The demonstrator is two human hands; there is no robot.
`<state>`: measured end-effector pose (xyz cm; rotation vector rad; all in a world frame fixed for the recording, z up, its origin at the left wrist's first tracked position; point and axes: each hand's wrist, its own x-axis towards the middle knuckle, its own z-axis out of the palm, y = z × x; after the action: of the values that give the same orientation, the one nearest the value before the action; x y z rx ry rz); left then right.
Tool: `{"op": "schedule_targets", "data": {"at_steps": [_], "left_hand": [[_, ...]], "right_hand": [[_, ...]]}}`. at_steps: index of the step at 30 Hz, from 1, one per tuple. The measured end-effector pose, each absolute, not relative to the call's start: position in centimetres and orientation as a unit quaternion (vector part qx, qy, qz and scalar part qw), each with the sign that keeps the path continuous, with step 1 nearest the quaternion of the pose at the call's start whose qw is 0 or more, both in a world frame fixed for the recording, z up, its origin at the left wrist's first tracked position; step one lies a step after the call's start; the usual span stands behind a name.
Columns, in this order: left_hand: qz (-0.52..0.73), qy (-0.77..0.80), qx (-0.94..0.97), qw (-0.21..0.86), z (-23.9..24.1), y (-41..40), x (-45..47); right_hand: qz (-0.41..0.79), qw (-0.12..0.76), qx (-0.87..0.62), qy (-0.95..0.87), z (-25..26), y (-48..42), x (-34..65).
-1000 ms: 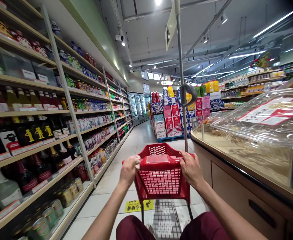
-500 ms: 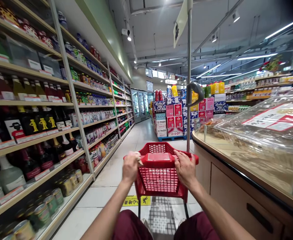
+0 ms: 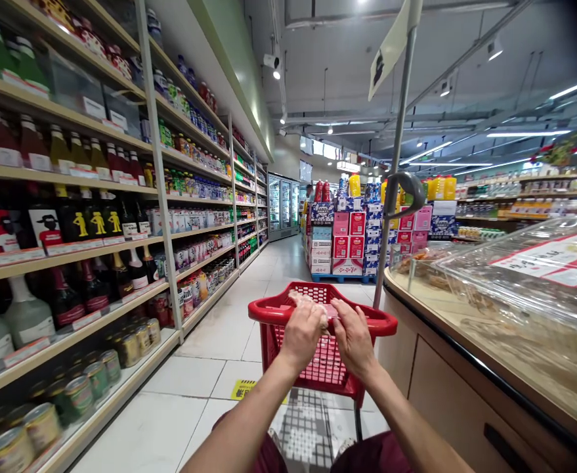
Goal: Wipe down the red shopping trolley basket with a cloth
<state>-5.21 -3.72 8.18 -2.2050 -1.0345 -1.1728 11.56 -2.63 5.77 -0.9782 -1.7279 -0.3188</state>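
Note:
A red plastic shopping cart (image 3: 263, 348) stands in front of me, its handle (image 3: 377, 320) running across the middle of the view. My left hand (image 3: 302, 335) is closed on a pale, crumpled cloth (image 3: 299, 299), pressing it onto the handle near the centre. Just right of it, my right hand (image 3: 353, 336) curls its fingers over the handle, the tips close to the cloth. The undersides of both hands are hidden.
Shelves of bottles and cans (image 3: 91, 223) line the left side. A counter (image 3: 446, 368) with clear plastic food boxes (image 3: 529, 276) is close on the right, beside a metal pole (image 3: 397, 151). Stacked cartons (image 3: 350, 243) stand ahead. A yellow floor sign (image 3: 243, 389) lies below.
My left hand has slid the cloth rightward along the handle, from its left end to the middle. The right hand has shifted slightly left, and the view has turned a little left.

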Motion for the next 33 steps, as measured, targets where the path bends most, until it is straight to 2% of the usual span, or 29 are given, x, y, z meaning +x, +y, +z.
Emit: {"op": "schedule_targets", "data": {"at_steps": [3,6,10,14,18,21,24,28,31,33], "left_hand": [[-0.421,-0.377,-0.8,0.204,8.5,-3.7,-6.4],[-0.465,-0.45,-0.741,0.179,8.9,-3.3,-8.4],[-0.413,-0.404,-0.804,0.137,9.3,-2.7,-4.5],[-0.36,-0.442,-0.812,0.127,9.3,-2.7,-1.0],[-0.286,-0.493,-0.807,0.156,9.0,-3.3,-4.3],[-0.27,-0.495,-0.811,0.158,9.0,-3.5,-6.8],[-0.284,-0.486,-0.81,0.165,9.0,-3.6,-7.3],[-0.303,-0.483,-0.803,0.175,8.9,-3.5,-6.8],[-0.314,-0.483,-0.797,0.182,8.7,-3.4,-6.8],[-0.318,-0.477,-0.798,0.187,8.6,-3.3,-7.0]], "right_hand": [[-0.138,0.555,-0.436,-0.695,5.3,-2.5,13.1],[-0.137,0.577,-0.474,-0.651,4.6,-2.5,14.9],[-0.118,0.577,-0.406,-0.699,5.4,-2.9,13.7],[-0.068,0.532,-0.373,-0.757,7.6,-2.9,10.8],[-0.101,0.442,-0.406,-0.793,9.5,-2.8,8.5],[-0.113,0.415,-0.399,-0.81,10.1,-2.9,8.4],[-0.123,0.438,-0.403,-0.794,9.1,-2.7,12.2],[-0.156,0.529,-0.512,-0.658,6.8,-2.3,18.0],[-0.15,0.569,-0.5,-0.635,6.1,-2.6,15.9],[-0.151,0.552,-0.434,-0.695,6.2,-3.1,12.4]]}}
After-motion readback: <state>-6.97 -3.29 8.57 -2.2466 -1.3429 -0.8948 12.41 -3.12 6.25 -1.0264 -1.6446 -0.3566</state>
